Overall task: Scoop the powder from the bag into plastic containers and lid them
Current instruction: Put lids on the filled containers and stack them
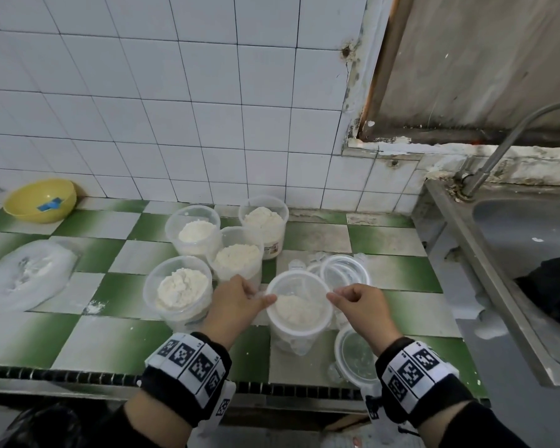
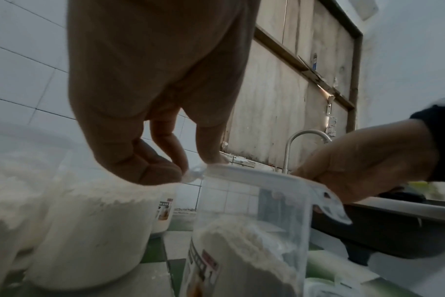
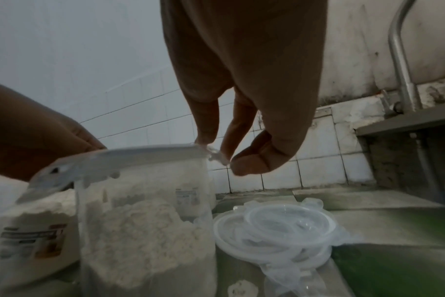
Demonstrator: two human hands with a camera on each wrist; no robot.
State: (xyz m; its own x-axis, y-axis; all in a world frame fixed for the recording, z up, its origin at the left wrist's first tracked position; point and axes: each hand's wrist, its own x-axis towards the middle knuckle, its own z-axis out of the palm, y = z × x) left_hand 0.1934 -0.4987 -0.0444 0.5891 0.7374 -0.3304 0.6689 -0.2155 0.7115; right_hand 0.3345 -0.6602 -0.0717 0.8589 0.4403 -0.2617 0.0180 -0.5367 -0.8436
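Observation:
A clear plastic container (image 1: pixel 299 321) part-filled with white powder stands at the counter's front, with a clear lid (image 1: pixel 299 282) lying on its rim. My left hand (image 1: pixel 262 295) pinches the lid's left side tab (image 2: pixel 194 173). My right hand (image 1: pixel 334 295) pinches the tab (image 3: pixel 216 156) on the opposite side. In the wrist views the lid (image 2: pixel 257 172) (image 3: pixel 145 152) sits slightly tilted over the container (image 2: pixel 249 237) (image 3: pixel 145 225). Several open containers of powder (image 1: pixel 180 289) stand to the left and behind. The powder bag (image 1: pixel 29 274) lies at far left.
A stack of clear lids (image 1: pixel 345 270) (image 3: pixel 275 231) lies just behind my right hand and one more lid (image 1: pixel 356 354) lies near the front edge. A yellow bowl (image 1: pixel 41 200) sits at back left. A steel sink (image 1: pixel 459 240) with a tap (image 1: pixel 505 147) borders the counter on the right.

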